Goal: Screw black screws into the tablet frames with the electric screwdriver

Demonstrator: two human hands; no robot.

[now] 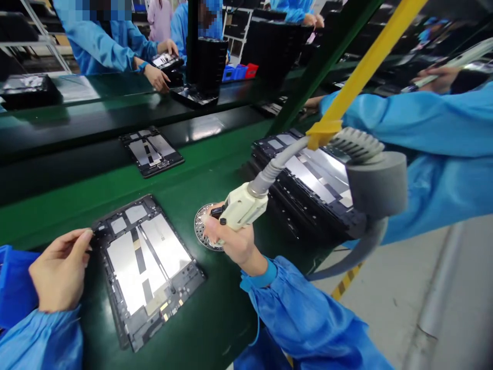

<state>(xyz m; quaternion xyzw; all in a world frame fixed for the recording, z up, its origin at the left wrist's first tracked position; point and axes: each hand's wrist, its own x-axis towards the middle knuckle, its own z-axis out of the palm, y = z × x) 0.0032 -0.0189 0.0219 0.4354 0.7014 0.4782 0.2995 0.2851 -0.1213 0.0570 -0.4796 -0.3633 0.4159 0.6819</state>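
The open tablet frame [146, 267] lies on the green conveyor belt [57, 205] at the lower left of the frame, tilted slightly, with its silver panels facing up. Our left hand [57, 270] sits just beside its upper left corner, thumb and fingertips [87, 237] pressed together at the frame's edge; whatever they pinch there is too small to tell. Our right hand [234, 241], just right of the tablet frame, is closed around a cream electric screwdriver [242, 205], above a round metal screw dish [200, 231] on the belt.

A grey hose [269, 172] rises from the screwdriver towards a yellow arm [365, 61] at the upper right. Beyond our right hand, at the right of the frame, is a tall stack of tablet frames [308, 180]. Another single frame [151, 150] lies further up, near the middle of the picture, on a darker stretch of belt. At the upper left, a co-worker's hand [157, 77] rests on a black tray [165, 61], and small blue and red bins [239, 72] stand at the top centre.
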